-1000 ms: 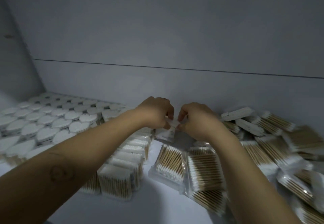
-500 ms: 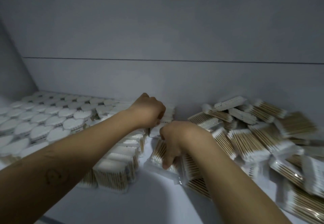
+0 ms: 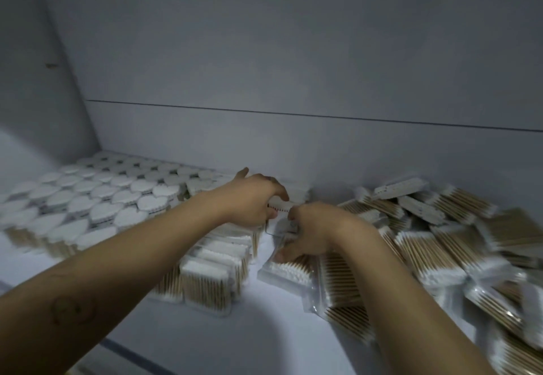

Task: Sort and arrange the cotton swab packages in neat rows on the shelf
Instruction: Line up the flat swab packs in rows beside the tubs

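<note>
Two hands meet at the far end of the standing row (image 3: 211, 271). In the head view, we see the left hand (image 3: 252, 198) curled round an upright package (image 3: 282, 202). The right hand (image 3: 311, 227), nearer the loose heap (image 3: 440, 242), curls onto a flat package (image 3: 289, 271) lying beneath it, swabs pointing away from us; we cannot tell whether it grips.

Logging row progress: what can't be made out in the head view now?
All head view:
- Whether the right hand grips anything: its own back hides the fingers.
- Most of the white package the left hand grips: covered, label unreadable.
- Far end of the upright row: behind the left forearm.
- Extent of the loose pile: cut by right edge.
- Count of the heart-shaped boxes: motion blur.
</note>
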Motion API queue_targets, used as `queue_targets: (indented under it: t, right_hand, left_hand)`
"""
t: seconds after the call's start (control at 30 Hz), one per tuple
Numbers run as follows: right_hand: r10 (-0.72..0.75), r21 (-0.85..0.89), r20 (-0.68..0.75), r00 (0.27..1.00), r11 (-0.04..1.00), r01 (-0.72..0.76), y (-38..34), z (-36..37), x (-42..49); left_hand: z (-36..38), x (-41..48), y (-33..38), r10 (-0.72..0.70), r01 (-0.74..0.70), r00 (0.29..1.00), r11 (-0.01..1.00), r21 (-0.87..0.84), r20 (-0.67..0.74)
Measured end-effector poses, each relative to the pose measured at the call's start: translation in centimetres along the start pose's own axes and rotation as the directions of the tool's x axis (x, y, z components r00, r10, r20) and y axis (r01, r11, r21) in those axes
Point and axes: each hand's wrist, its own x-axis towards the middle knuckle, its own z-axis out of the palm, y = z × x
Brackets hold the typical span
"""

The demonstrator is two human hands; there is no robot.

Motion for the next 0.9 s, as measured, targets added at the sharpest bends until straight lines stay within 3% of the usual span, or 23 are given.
queue_targets:
  t: [0.13,0.2,0.37,0.53,0.67,0.8,0.9]
  right_hand:
    - [0.035,-0.137,0.195,0.98,0.991,-0.008,-1.7,1.3,0.4]
    - [0.03,-0.197,0.199,0.98,0.98,0.01,-1.9,1.6,0.4]
    - [0.003,-0.149,0.249,0.969,0.988,0.035,-1.9,1.1,0.0]
    - [-0.056,0.094,0.133,0.989,0.995,0.044,0.2,-1.4,-1.5]
    - [-0.035,0.331,-0.105,0.994,0.941,0.068,1.4,-2.9,-2.4]
    - [-0.029,0.624,-0.223,0.974,0.764,0.166,2.0,-3.2,-2.4]
    - [0.029,0.784,-0.245,0.969,0.594,0.181,1.7,-3.2,-2.7]
  left_hand:
    - [-0.2,-0.9,0.4,0.004,-0.004,1.0,1.0,-0.026,-0.029]
    - [-0.1,-1.4,0.6,0.006,-0.008,0.999,0.999,-0.052,-0.037]
    - [0.0,-2.4,0.7,0.011,-0.016,0.999,0.994,-0.106,-0.052]
    - [-1.0,-3.5,0.6,0.006,-0.018,0.998,0.978,-0.21,-0.058]
    - [-2.0,-3.9,0.6,0.054,-0.083,0.992,0.962,-0.262,-0.117]
    - [-2.9,-4.0,1.2,0.094,-0.202,0.956,0.9,-0.386,-0.279]
    - [-3.3,-3.5,1.5,0.038,-0.225,0.917,0.872,-0.435,-0.398]
